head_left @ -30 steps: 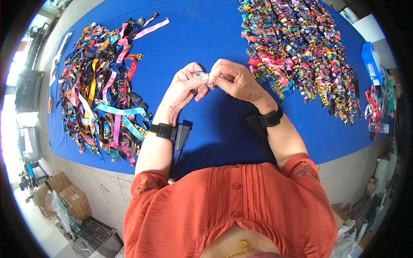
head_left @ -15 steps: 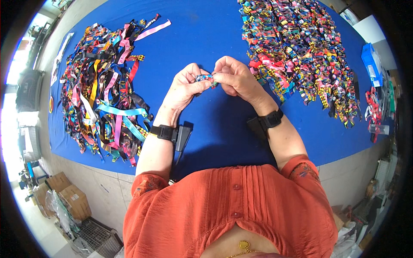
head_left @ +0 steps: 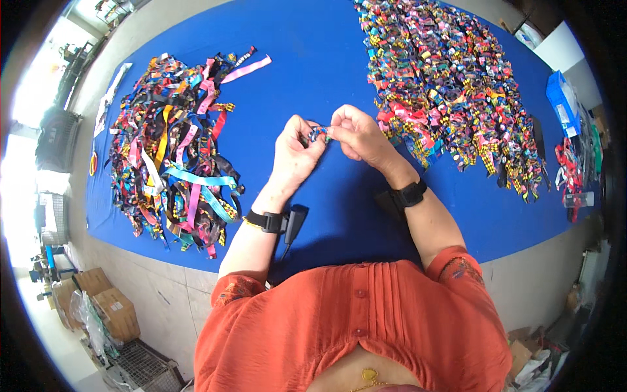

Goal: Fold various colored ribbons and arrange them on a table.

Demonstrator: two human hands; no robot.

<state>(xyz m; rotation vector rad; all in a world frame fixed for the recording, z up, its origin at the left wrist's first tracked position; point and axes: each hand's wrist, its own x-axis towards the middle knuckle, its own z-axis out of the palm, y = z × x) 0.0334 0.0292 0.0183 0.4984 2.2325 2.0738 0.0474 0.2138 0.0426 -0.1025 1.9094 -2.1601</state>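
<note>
Over the middle of the blue-covered table, my left hand (head_left: 297,149) and my right hand (head_left: 361,136) meet at a small multicoloured ribbon strap (head_left: 318,133). The left thumb and fingers pinch its body, and the right thumb and forefinger grip its right end. Blue, white and red-orange show on the strap; most of it hides behind my fingers. To the left lies a tangled heap of loose ribbon strips (head_left: 171,150) in many colours. On the right, nearer my right hand, spreads a large bed of looped ribbon pieces (head_left: 444,78), laid close in slanting rows.
A blue cloth (head_left: 287,59) covers the table. At its right edge are a blue bin (head_left: 563,104), red straps (head_left: 565,163) and a clear cylinder (head_left: 578,199). Cardboard boxes (head_left: 114,313) and a wire crate (head_left: 147,369) stand on the floor at lower left.
The whole view has shifted, with the left heap and my left hand now further right and lower. My fingers have closed up around the strap, so less of it shows.
</note>
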